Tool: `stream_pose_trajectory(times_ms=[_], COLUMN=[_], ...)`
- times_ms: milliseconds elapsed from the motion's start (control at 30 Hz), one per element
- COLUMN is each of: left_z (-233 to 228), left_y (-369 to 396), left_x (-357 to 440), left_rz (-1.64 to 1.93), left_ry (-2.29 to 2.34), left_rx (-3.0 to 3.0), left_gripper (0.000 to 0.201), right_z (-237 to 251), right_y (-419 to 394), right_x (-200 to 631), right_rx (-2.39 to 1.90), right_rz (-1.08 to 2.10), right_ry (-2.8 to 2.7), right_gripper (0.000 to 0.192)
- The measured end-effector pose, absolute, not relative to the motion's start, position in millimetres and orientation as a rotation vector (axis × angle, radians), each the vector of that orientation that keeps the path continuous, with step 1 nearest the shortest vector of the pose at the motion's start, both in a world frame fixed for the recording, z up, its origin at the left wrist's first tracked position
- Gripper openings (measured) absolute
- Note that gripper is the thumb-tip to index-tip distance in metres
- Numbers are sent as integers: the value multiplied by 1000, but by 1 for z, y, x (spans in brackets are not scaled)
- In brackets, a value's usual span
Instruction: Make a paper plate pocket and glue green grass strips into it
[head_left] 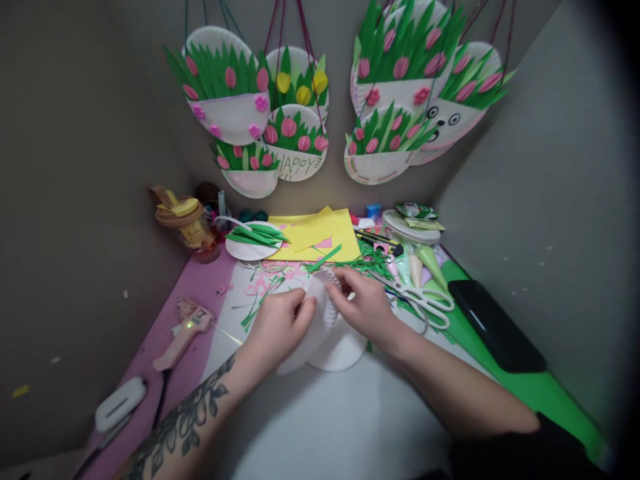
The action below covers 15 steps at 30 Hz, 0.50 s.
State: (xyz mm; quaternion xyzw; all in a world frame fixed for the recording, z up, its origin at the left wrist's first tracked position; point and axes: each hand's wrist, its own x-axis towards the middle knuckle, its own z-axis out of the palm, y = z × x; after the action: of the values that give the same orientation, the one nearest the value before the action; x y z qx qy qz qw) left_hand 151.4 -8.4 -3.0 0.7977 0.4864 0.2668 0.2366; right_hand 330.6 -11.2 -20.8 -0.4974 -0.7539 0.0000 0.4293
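Observation:
Over the table, my left hand (281, 323) is closed on the left side of a white paper plate (316, 320), which it holds tilted up. My right hand (369, 308) pinches the plate's fluted upper rim between thumb and fingers. Whether this is one bent plate or two layers, I cannot tell. Below it another white round piece (345, 352) lies flat, partly covered. Close to my right hand are white-handled scissors (430, 303). A pink glue gun (183, 333) with a lit green light rests left of my left hand.
Yellow paper (320, 230), green paper strips (377, 259) and a small plate with green leaves (257, 241) lie at the back. A brown-lidded cup (187, 223) stands left, a black phone (495, 323) right. Several tulip-decorated plates (227, 120) hang on the wall.

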Motion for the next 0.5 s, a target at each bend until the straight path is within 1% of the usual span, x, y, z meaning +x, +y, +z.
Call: stream_pose_trajectory(times_ms=[67, 167, 200, 267, 367, 400, 433, 500], left_z=[-3, -4, -5, -4, -2, -1, -1, -2], left_y=[-9, -10, -11, -10, -8, -8, -8, -9], left_x=[152, 155, 156, 156, 155, 154, 154, 153], left_rz=[761, 770, 779, 815, 903, 927, 943, 953], left_ry=[1340, 1330, 1325, 1319, 1340, 1346, 1348, 1344], left_rx=[2190, 2203, 2201, 2183, 2137, 2130, 2135, 2178], left_gripper=[38, 36, 36, 37, 39, 40, 40, 39], right_z=[-22, -23, -23, -21, -18, -17, -17, -19], right_y=[-12, -16, -16, -15, -11, -9, -9, -10], right_x=[330, 327, 327, 327, 329, 329, 328, 326], right_rx=[-1295, -1245, -1215, -1199, -1266, -1291, -1306, -1297], right_rz=[12, -207, -238, -157, 207, 299, 333, 228], right_ry=[-1893, -1991, -2007, -1965, -1815, -1774, -1756, -1782], right_gripper=[9, 15, 16, 13, 7, 9, 13, 19])
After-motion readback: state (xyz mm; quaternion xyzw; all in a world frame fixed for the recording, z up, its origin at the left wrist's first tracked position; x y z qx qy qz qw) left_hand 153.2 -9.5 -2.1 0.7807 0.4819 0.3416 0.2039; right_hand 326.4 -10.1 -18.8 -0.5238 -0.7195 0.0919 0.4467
